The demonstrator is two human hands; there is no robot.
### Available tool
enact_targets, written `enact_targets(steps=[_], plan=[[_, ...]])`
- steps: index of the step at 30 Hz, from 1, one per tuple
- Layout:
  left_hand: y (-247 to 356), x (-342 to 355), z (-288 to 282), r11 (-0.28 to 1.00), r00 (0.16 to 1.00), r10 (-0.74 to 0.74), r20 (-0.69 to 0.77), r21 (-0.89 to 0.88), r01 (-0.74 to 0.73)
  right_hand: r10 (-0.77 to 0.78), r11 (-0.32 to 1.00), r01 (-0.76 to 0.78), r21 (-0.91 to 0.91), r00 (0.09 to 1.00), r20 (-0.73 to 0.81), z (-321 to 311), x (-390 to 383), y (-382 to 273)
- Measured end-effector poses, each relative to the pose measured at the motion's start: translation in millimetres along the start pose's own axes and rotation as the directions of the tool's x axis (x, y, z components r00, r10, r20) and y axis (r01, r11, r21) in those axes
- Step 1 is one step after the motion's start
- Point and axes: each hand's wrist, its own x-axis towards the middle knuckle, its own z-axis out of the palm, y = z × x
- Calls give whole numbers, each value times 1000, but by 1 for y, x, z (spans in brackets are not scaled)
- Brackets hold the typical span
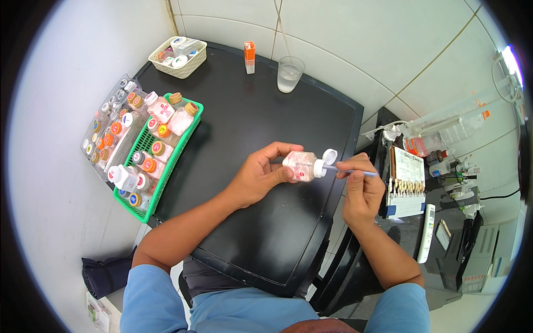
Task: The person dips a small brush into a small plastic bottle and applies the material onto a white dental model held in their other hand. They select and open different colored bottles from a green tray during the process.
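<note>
Over the table's right half, my left hand (258, 176) grips a small see-through bottle (301, 166) with red print, tilted on its side with its neck toward the right. Its white flip lid (330, 156) is swung up. Pinched between the fingers of my right hand (362, 191) is a slim pale-purple stick (363, 173); its tip reaches the bottle's white mouth. Whether the tip goes inside cannot be made out, nor can the kind of stick. Pale contents show through the bottle's wall.
Left on the black table (244, 122), a green basket (191, 129) holds several bottles beside a clear rack (88, 125) of more. Toward the back are a cream basket (191, 67), an orange-and-white box (250, 57) and a cup of liquid (289, 77). A white remote (426, 233) lies on the right counter.
</note>
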Motion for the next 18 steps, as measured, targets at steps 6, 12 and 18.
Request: enact_targets(steps=[6,12,18], plan=[[8,-1,3,998,998,-62,18,29,61,52,998,-49,-50,997,61,1,2,-10],[9,-2,3,999,998,-41,-39,9,41,113,993,-116,-34,991,-68,4,-2,-11],[5,-2,1,999,999,21,-26,40,-20,78,997,-74,-38,992,104,2,0,-7]])
